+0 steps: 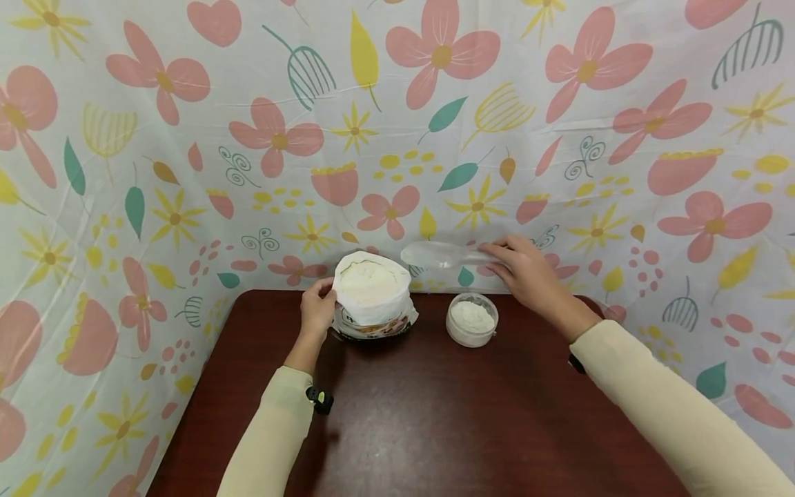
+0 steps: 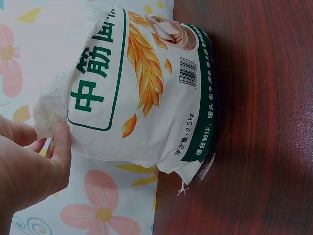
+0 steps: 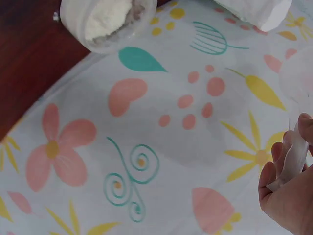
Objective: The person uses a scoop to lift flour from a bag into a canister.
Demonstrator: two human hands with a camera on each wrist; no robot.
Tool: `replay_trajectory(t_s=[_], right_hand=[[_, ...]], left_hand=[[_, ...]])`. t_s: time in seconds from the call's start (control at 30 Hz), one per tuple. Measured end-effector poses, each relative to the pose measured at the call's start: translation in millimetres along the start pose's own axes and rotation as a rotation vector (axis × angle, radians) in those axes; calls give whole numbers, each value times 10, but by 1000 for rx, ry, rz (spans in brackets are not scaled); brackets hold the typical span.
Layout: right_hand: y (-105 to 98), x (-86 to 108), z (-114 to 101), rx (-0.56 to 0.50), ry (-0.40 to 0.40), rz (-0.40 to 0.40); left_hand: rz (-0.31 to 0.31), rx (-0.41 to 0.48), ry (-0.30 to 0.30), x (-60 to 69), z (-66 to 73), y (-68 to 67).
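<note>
A white flour bag (image 1: 371, 293) (image 2: 132, 88) stands at the table's far edge, its top open and flour showing inside. My left hand (image 1: 317, 310) (image 2: 36, 164) pinches the bag's rolled-down rim on the left side. In my right hand (image 1: 524, 270) (image 3: 288, 181) is the handle of a clear plastic scoop (image 1: 435, 255) (image 3: 296, 156), its bowl pointing left in the air, between bag and jar and above them in the head view. A round clear container (image 1: 470, 338) (image 3: 78, 24) holding white powder (image 1: 473, 317) (image 3: 105, 17) sits on the table right of the bag.
The dark red-brown table (image 1: 397, 421) (image 2: 254, 117) ends just behind the bag and container. A flower-patterned cloth (image 1: 397, 124) (image 3: 161, 98) hangs close behind it and along the left side.
</note>
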State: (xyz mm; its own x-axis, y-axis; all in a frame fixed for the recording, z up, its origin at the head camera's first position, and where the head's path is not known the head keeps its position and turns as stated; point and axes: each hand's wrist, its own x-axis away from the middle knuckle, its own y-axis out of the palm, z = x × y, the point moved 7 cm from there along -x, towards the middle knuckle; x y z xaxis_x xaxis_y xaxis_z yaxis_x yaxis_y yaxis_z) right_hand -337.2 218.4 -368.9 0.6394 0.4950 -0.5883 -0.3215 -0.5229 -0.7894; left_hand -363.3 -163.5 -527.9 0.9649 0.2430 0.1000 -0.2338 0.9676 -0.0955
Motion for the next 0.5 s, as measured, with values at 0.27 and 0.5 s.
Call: replay_trajectory(t_s=[0.27,0.5], right_hand=[[40,-284,-98,55,-84,-53],[103,-517,-184,128,-118,-175]], left_hand=[[-8,2,0,6,8,4],[7,-1,9,-6,1,-2]])
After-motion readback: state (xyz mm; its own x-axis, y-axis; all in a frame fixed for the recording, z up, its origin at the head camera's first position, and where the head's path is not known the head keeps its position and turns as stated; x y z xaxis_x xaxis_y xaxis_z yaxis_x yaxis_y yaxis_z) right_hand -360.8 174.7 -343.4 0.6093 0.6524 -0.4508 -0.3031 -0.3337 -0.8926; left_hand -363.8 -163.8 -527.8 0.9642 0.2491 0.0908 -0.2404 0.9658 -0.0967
